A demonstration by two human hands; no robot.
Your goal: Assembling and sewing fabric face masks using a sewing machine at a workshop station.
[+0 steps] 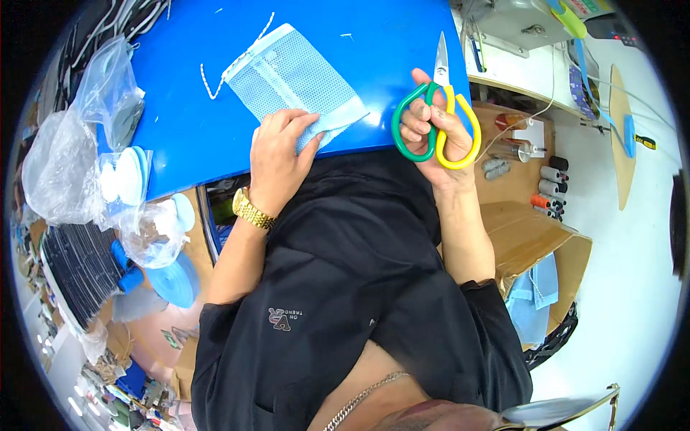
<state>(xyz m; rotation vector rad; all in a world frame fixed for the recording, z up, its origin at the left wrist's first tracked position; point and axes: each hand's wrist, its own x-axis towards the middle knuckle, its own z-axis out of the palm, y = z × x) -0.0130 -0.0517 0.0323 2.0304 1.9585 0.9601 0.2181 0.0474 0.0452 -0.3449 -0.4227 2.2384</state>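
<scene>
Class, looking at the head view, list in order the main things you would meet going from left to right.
Clear plastic bag → blue mesh pouch in the left hand → scissors in the right hand → thread spools → yellow-and-black handled tool.

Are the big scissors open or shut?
Shut: the scissors in the right hand have their blades together, ending in one point.
</scene>
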